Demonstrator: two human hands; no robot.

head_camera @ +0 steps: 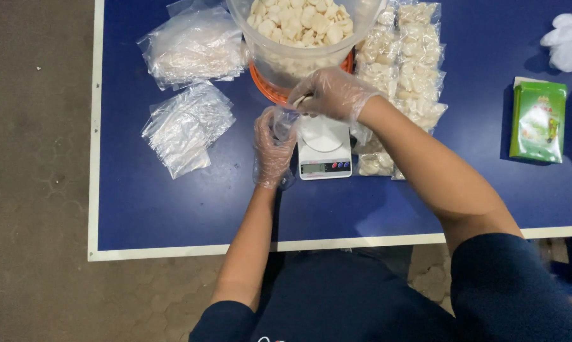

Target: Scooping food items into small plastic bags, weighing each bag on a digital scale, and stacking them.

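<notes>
The left hand [272,149] grips a small clear bag [285,123], mouth up, over the white scale [324,149]. The right hand [331,94], fingers pinched on a pale piece, feeds it in. Just far of them stands the tub of pale pieces [302,31]; filled bags [403,69] lie right, empty bags [184,123] left on the blue bench [172,202].

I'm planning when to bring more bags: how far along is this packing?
Done: a column of filled bags lies right of the scale. In hand: the left hand holds a clear bag open while the right hand reaches its mouth. Left: the tub looks nearly full of pale pieces, and stacks of empty bags wait.
</notes>
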